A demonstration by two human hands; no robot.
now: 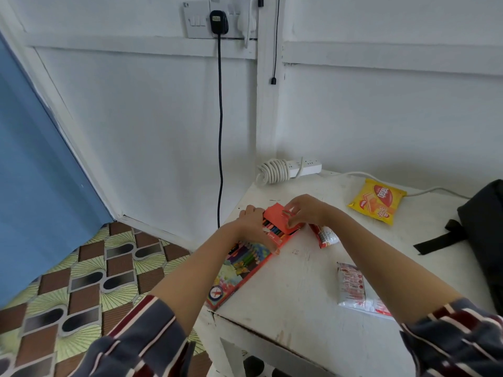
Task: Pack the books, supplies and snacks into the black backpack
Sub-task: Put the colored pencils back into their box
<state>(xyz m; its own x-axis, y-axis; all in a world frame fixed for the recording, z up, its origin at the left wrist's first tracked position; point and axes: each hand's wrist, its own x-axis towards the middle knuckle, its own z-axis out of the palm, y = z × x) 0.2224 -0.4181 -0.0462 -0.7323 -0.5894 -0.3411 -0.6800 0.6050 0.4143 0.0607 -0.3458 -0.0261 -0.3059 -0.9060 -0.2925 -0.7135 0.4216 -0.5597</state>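
On the white table (294, 281) I see the black backpack (481, 221) at the right edge, well apart from the pencil box (239, 270), which lies along the left edge. My left hand (255, 221) grips the box's far end, while my right hand (304, 210) pinches its orange flap (276, 213). A yellow snack packet (378, 201), a white packet (353, 287) and a small red-and-white packet (325, 236) lie between box and backpack.

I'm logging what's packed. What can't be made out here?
Head view:
- black backpack: cut off by the right edge; open or zipped, unclear.
- white-and-red packet: partly under the right forearm, print blurred.
- coloured pencil box: middle covered by the left hand; right hand hides part of its flap.
- small red packet: label too small.
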